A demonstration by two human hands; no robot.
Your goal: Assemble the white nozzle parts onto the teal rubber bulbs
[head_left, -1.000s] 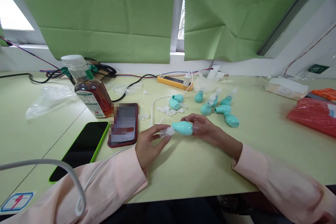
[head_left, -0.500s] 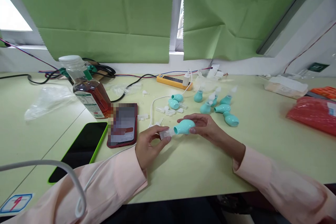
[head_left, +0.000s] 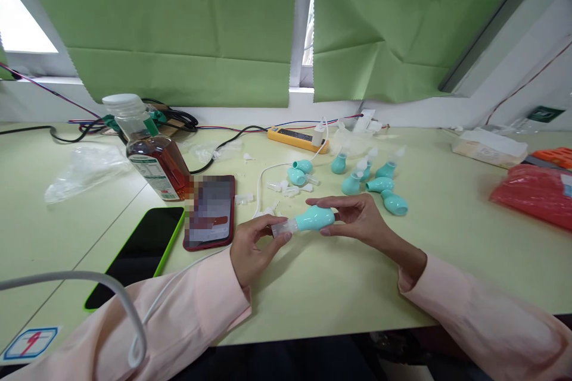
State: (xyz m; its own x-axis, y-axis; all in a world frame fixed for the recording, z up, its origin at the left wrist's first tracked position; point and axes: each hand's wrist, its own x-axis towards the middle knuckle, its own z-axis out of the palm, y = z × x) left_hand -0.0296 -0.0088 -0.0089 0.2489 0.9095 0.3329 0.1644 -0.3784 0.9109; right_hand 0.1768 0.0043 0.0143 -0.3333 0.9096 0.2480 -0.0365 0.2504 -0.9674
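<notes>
Between thumb and fingers, my left hand (head_left: 257,247) pinches a clear plastic tube piece (head_left: 282,227). My right hand (head_left: 357,217) holds a turquoise squeeze bulb (head_left: 315,218) by its rounded end, fingertips above and below. The bulb's narrow neck meets the end of the clear piece, both lying level just over the table. Behind my hands are loose turquoise bulbs (head_left: 297,176) with small clear and white plastic parts (head_left: 290,190). Farther right stand several bulbs fitted with clear tips (head_left: 352,181); two bare bulbs (head_left: 395,203) lie beside them.
On the left are a black phone with a green edge (head_left: 136,250), a red-cased phone (head_left: 212,214) and a bottle of brown liquid (head_left: 158,164). A yellow power strip (head_left: 292,139) sits at the back. A white cable (head_left: 259,181) crosses the table. A red plastic package (head_left: 527,193) lies right.
The turquoise bulb's neck has come onto the end of the clear piece, its opening now hidden. My right hand's fingers have shifted on the bulb; my left hand has barely moved.
</notes>
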